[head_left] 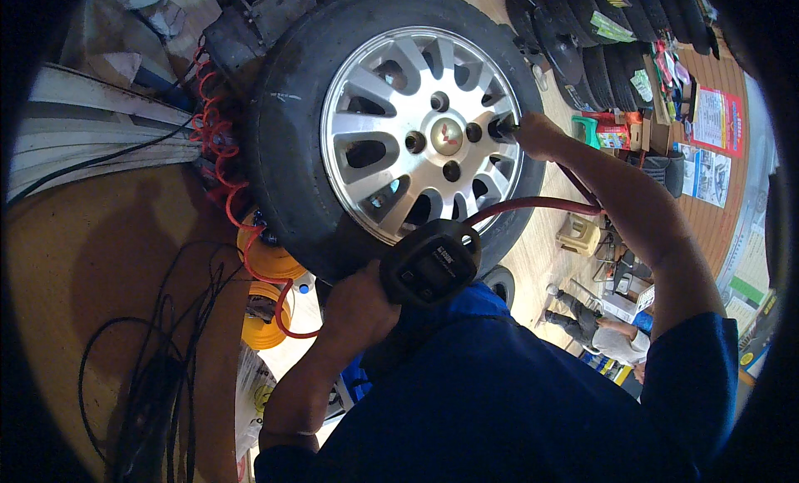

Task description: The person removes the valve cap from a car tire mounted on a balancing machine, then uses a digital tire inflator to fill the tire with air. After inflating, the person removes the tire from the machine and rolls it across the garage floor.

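A car wheel fills the upper middle: a silver alloy rim (pixel 354 158) inside a black tyre (pixel 287 142). My left hand (pixel 362 307) is wrapped around a black digital tyre inflator gauge (pixel 429 267), held in front of the tyre's near side. From the gauge a red hose (pixel 537 203) curves right and doubles back toward my right hand (pixel 541 138). That hand is closed at the rim's right edge on a dark hose end (pixel 504 128), near one of the rim's openings. Whether the hose end sits on a valve cannot be made out.
A coiled red air hose (pixel 223 154) hangs left of the tyre, by two orange round parts (pixel 265 317). Black cables (pixel 158 325) lie against the brown surface at left. Tyres (pixel 574 34) are stacked at upper right; a beige stool (pixel 578 234) and another person (pixel 616 341) are at right.
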The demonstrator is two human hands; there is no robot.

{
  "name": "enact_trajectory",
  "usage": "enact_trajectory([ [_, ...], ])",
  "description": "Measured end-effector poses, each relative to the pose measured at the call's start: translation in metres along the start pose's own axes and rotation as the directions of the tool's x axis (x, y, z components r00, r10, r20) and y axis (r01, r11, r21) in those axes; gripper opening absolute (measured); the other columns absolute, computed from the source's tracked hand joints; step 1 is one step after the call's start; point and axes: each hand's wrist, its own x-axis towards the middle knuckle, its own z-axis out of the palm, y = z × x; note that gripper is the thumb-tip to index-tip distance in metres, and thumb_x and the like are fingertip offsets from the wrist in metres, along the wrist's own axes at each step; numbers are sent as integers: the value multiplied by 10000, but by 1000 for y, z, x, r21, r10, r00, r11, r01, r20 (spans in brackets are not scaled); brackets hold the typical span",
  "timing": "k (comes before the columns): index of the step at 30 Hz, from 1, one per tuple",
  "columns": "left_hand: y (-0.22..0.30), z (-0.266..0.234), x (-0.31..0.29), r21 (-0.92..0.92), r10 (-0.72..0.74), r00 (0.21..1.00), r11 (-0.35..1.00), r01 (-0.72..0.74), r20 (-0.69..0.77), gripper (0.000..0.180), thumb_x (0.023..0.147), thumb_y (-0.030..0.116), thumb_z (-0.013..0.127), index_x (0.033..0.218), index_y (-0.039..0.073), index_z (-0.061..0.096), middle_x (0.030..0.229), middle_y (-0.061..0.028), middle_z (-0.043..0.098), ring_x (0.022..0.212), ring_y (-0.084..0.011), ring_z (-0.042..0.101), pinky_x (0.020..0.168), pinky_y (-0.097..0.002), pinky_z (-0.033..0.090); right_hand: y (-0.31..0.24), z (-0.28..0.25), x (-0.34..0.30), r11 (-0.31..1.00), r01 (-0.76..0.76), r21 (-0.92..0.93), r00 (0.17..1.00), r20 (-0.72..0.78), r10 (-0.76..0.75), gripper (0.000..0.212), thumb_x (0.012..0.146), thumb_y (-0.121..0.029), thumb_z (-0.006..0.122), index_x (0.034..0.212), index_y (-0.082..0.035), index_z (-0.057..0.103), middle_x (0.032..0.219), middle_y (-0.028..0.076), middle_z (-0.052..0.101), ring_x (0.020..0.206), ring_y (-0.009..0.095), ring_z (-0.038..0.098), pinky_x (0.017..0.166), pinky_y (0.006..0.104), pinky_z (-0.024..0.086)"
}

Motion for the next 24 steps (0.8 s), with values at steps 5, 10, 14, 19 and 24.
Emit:
enact_trajectory([
  [5, 3, -2, -2, 17, -18, 1000, 1000, 18, -2, 331, 865, 251, 691, 1080, 9, 625, 984, -267, 728, 940, -475, 716, 871, -553, 573, 12, 13, 14, 970, 155, -189, 988, 9, -157, 223, 875, -72, 629, 993, 80, 742, 929, 264, 727, 883, 398, 747, 795, 475, 618],
  [10, 4, -3, -2, 16, -1, 1000, 1000, 1, 6, 332, 872, 258, 689, 1078, 7, 622, 978, -266, 726, 942, -473, 714, 866, -552, 573, 16, 12, 16, 844, 292, -450, 956, 127, -264, 268, 999, -127, 551, 1080, 42, 742, 974, 288, 726, 932, 422, 753, 794, 488, 615],
  [14, 3, -3, -2, -11, 0, 1000, 1000, 0, 11, 338, 876, 264, 690, 1085, 8, 618, 985, -266, 725, 950, -473, 713, 868, -555, 569, 16, 10, 15, 890, 251, -381, 968, 93, -233, 267, 990, -99, 535, 1103, 21, 746, 979, 284, 724, 942, 425, 751, 814, 492, 616],
  [19, 2, -3, -2, 4, 2, 1000, 1000, -2, 15, 344, 883, 270, 683, 1086, 1, 613, 984, -271, 723, 955, -475, 711, 871, -557, 567, 23, 19, 23, 967, 171, -188, 985, 35, -167, 301, 991, -166, 579, 1082, 84, 721, 1021, 315, 723, 997, 439, 740, 838, 494, 603],
  [24, 3, -4, -2, 21, 2, 1000, 1000, -3, 27, 340, 890, 273, 676, 1081, -2, 618, 988, -275, 722, 961, -473, 711, 880, -553, 564, 19, 17, 22, 986, 111, -122, 994, -9, -113, 331, 989, -197, 607, 1055, 109, 713, 1025, 334, 720, 1020, 445, 734, 848, 497, 594],
])
